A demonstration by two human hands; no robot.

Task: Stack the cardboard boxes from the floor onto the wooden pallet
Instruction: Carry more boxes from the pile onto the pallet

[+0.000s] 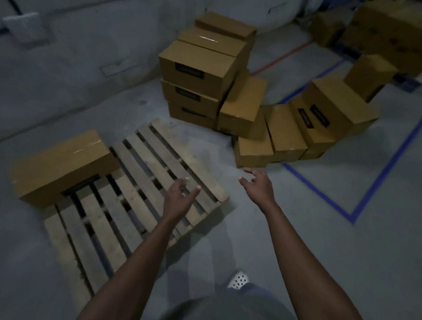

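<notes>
A wooden pallet (139, 180) lies on the grey floor at left centre. One cardboard box (64, 165) sits on its far left corner. Beyond the pallet stands a stack of boxes (197, 84), with several more boxes (288, 132) scattered on the floor to its right. The nearest floor box (253, 151) lies just past my right hand. My left hand (180, 197) hovers above the pallet's right edge, fingers relaxed and empty. My right hand (256, 185) reaches over bare floor, fingers spread, holding nothing.
Blue tape lines (366, 196) mark the floor at right. More boxes (395, 40) are piled at the far right back. A grey wall (76, 40) runs behind the pallet. My foot in a white shoe (238, 280) stands near the pallet's front right.
</notes>
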